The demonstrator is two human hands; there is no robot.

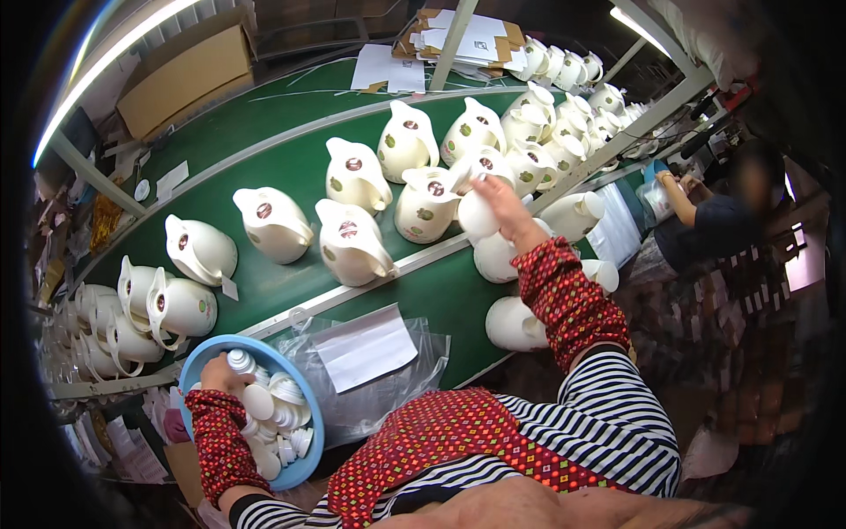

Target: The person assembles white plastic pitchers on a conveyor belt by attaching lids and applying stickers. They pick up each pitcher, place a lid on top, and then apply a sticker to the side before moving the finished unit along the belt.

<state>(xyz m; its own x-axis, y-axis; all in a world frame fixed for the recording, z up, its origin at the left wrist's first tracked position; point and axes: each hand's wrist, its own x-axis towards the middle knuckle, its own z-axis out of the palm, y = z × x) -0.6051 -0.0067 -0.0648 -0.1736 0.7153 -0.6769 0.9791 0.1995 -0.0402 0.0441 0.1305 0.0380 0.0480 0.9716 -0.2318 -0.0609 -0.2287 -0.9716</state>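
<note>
My left hand (225,376) reaches into a light blue basin (310,392) on my left. Its fingers are curled among white plastic stoppers (286,388), partly hidden, so what they hold does not show. My right hand (504,210) is out ahead, closed around the upper part of a cream jug (476,217); its palm hides part of that jug. Just left of it stands another cream jug (425,210) with a green and dark red print. More jugs (356,242) stand or lean farther left along the green belt.
A clear plastic bag with a white sheet (366,348) lies beside the basin. Several jugs crowd the far left and far right. A metal rail (291,309) runs along the belt. Flattened cartons (467,40) lie at the back. A co-worker (714,207) works at the right.
</note>
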